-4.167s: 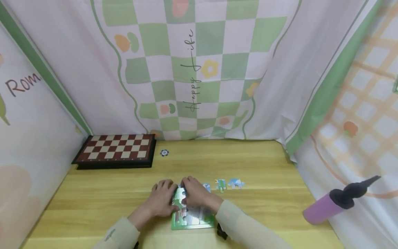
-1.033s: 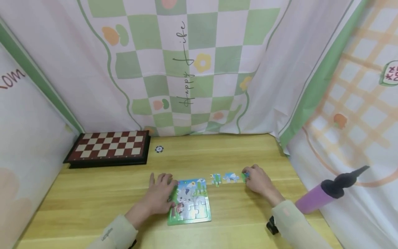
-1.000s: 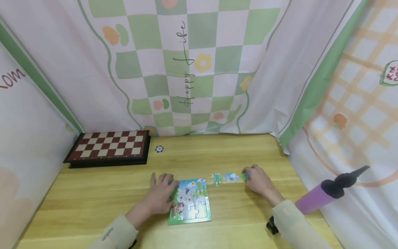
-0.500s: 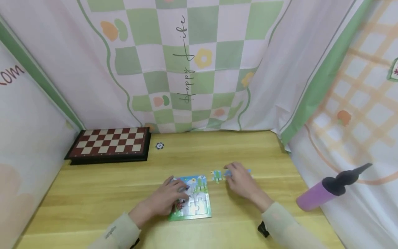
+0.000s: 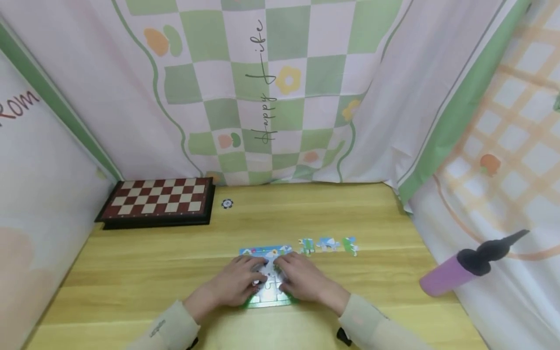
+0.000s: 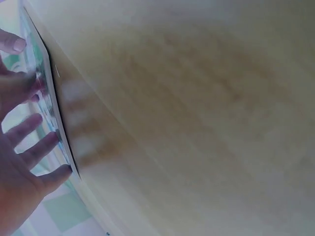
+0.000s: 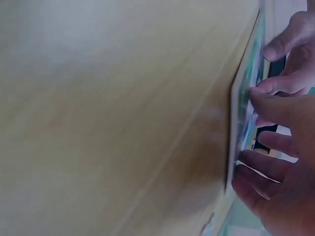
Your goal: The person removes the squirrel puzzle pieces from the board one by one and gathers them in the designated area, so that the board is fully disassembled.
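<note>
A jigsaw puzzle in a green-edged tray lies flat on the table in front of the person. From its left side the left hand reaches over it, fingertips touching the picture. On the right half rests the right hand, its fingertips on the pieces too. Both wrist views show the fingers spread and slightly bent along the tray's edge. Much of the picture is hidden under the hands. Beyond the right hand are three loose jigsaw pieces in a row: one with trees, a blue one and a green one.
A folded chessboard case stands at the back left, with a small poker chip beside it. At the right edge is a purple hand pump with a black top. Patterned curtains hang behind and beside the wooden table.
The right hand has let go of the green jigsaw piece at the row's right end and come left onto the puzzle. The left hand has moved from the tray's edge further over the picture.
</note>
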A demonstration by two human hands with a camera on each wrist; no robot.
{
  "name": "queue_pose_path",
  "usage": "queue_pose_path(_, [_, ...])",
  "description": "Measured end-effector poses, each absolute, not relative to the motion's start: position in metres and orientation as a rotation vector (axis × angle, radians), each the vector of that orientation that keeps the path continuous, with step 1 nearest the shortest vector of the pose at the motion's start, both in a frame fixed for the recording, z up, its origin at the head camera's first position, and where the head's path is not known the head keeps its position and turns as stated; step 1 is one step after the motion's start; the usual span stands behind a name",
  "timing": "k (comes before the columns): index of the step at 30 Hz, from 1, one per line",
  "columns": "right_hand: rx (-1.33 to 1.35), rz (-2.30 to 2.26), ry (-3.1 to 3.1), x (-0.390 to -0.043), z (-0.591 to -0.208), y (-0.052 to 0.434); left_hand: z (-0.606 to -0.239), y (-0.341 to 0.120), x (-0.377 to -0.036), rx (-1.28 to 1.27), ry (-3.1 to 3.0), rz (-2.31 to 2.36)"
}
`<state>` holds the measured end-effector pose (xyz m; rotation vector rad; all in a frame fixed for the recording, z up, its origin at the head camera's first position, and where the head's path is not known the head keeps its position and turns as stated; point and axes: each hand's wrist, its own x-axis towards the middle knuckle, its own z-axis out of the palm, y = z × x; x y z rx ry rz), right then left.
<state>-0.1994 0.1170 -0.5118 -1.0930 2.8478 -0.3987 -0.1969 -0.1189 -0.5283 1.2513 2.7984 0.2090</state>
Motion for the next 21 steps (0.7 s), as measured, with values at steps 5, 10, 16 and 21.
queue_pose_path(5, [-1.09,-0.363,2.829,-0.196,-0.505,0.114,-0.526,-0.117,-0.195,1.212,2.781,0.227])
queue_pose_path(10, [-1.081,-0.351,2.81,-0.195,-0.501,0.114,-0.525,-0.116,-0.195,1.18,2.774,0.222])
queue_pose_path(16, [-1.062,-0.38,2.808,-0.2,-0.504,0.112,-0.525,-0.115,-0.195,1.165,2.767,0.215])
queue_pose_path(21, [-1.01,-0.411,2.768,-0.205,-0.506,0.112,-0.526,-0.115,-0.195,1.17,2.773,0.208])
